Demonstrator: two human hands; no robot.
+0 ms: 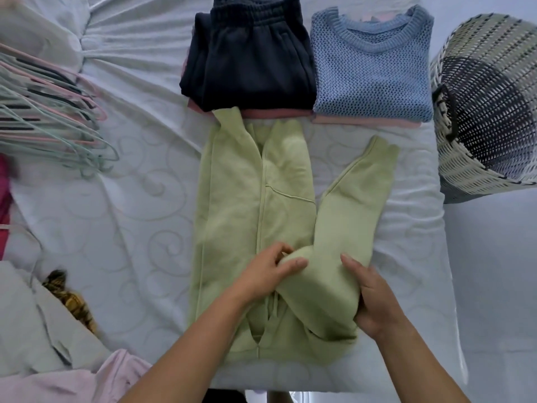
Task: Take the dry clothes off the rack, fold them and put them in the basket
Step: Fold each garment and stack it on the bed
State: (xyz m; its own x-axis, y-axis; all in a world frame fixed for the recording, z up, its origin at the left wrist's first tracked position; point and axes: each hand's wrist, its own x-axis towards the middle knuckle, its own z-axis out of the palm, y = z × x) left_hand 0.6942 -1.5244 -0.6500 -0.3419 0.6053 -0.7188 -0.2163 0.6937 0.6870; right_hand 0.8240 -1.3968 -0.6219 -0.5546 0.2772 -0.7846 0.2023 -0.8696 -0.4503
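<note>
1. The left grip (270,271) pinches the shoulder fold of the light green sweatshirt (252,199). The right grip (374,301) grasps the upper part of its free sleeve (360,181) from the outer side.
2. The sweatshirt lies flat on the bed (130,199), under and beyond both grips. One sleeve is folded along the body; the free one angles out beyond the right grip.
3. Step in hand: folding, at the second sleeve.
4. The next move likely calls for swinging that sleeve across the body while the left grip pins the shoulder.
5. The woven basket (465,170) stands beyond and right of the right grip. Navy sweatpants (250,59) and a blue knit sweater (372,71) lie folded beyond both grips, not yet in the basket.
</note>
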